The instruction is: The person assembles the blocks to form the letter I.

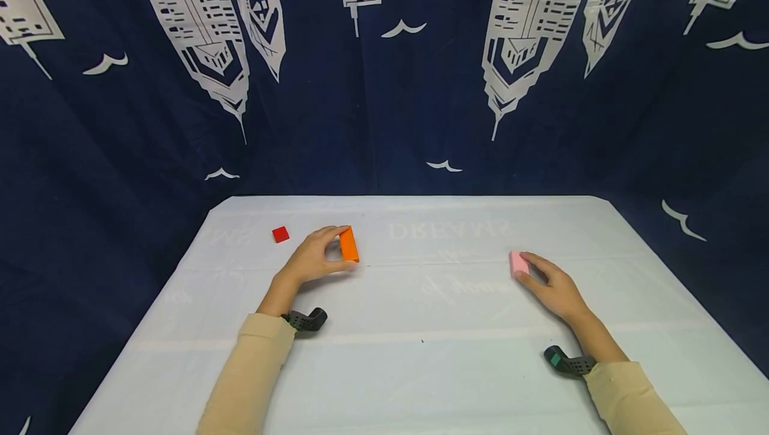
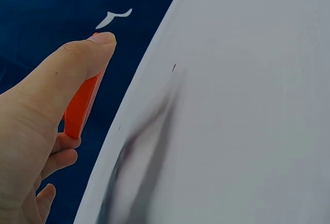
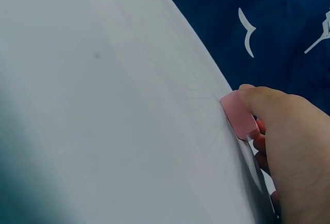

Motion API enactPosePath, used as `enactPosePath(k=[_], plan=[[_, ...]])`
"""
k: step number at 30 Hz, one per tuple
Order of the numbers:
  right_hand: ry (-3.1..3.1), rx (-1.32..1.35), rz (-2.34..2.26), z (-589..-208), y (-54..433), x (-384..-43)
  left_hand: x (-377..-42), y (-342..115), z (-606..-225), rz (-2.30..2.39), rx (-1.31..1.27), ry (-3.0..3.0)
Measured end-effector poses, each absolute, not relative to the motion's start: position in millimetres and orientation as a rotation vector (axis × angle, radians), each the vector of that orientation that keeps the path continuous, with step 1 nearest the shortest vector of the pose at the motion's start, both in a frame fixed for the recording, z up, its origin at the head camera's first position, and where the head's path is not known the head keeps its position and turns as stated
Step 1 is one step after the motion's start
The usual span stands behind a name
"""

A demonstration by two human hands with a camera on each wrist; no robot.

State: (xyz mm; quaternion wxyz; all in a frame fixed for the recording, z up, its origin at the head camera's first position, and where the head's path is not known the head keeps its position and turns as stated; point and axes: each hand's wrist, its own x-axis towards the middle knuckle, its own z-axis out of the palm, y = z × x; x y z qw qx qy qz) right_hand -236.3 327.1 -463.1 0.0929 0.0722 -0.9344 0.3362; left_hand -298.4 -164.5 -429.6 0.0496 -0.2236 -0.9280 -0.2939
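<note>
My left hand pinches an orange rectangular block between thumb and fingers, left of the table's middle. In the left wrist view, the orange block shows beneath the thumb, and a blurred shadow falls on the white surface. On the right side, my right hand grips a small pink block by its ends. The right wrist view has the pink block at or very near the tabletop. A small red block lies on the table beyond the left hand, touched by neither hand.
A white cloth with faint lettering covers the table. Behind it hangs a dark blue curtain printed with white buildings and birds. Dark bands with camera mounts sit on both wrists, below beige sleeves.
</note>
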Motion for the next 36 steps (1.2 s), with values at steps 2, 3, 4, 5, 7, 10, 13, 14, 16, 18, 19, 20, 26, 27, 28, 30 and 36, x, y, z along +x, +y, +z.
enactPosePath(k=[2,3,4,5,7,10,13,14,16,18,19,20,26,27,28,30,36], plan=[[-2.772,0.213,0.997,-463.5,327.1,-236.3,-298.2,-160.8,-428.6,-0.904,-0.697,-2.824],[-2.772,0.213,0.999,-463.6,327.0,-236.4,-298.4,-159.1,-428.4,-0.899,-0.702,-2.825],[-2.774,0.211,1.000,-463.7,327.0,-236.4,-298.6,-157.4,-428.2,-0.894,-0.707,-2.827],[-2.776,0.210,0.999,-463.7,326.9,-236.3,-298.9,-155.7,-428.0,-0.890,-0.713,-2.828],[-2.780,0.208,1.001,-463.7,326.8,-236.3,-299.5,-151.8,-427.5,-0.884,-0.724,-2.831],[-2.776,0.210,1.000,-463.9,327.1,-236.3,-300.8,-145.7,-426.5,-0.871,-0.744,-2.832],[-2.769,0.215,0.993,-464.3,327.6,-236.4,-301.9,-139.2,-424.7,-0.864,-0.777,-2.823],[-2.767,0.217,0.992,-464.5,327.7,-236.4,-302.4,-137.1,-424.2,-0.858,-0.784,-2.822],[-2.764,0.220,0.989,-464.9,327.9,-236.6,-303.2,-133.0,-423.0,-0.850,-0.799,-2.820],[-2.763,0.222,0.989,-465.2,328.0,-236.7,-304.0,-129.0,-422.2,-0.848,-0.813,-2.822],[-2.764,0.221,0.991,-465.0,327.9,-236.6,-304.6,-127.1,-422.2,-0.843,-0.818,-2.826],[-2.763,0.222,0.992,-465.0,327.9,-236.6,-304.9,-125.0,-422.2,-0.840,-0.824,-2.830],[-2.761,0.218,0.984,-464.8,327.9,-236.5,-304.9,-106.7,-422.0,-0.836,-0.880,-2.829],[-2.762,0.219,0.984,-464.9,327.8,-236.6,-304.9,-103.3,-422.1,-0.834,-0.891,-2.828],[-2.763,0.218,0.985,-464.8,327.9,-236.5,-304.9,-100.1,-422.3,-0.829,-0.898,-2.829],[-2.759,0.220,0.987,-464.9,328.1,-236.2,-305.3,-94.6,-423.0,-0.819,-0.917,-2.834],[-2.764,0.220,0.979,-464.7,328.6,-236.1,-306.6,-81.5,-427.1,-0.791,-0.911,-2.862]])
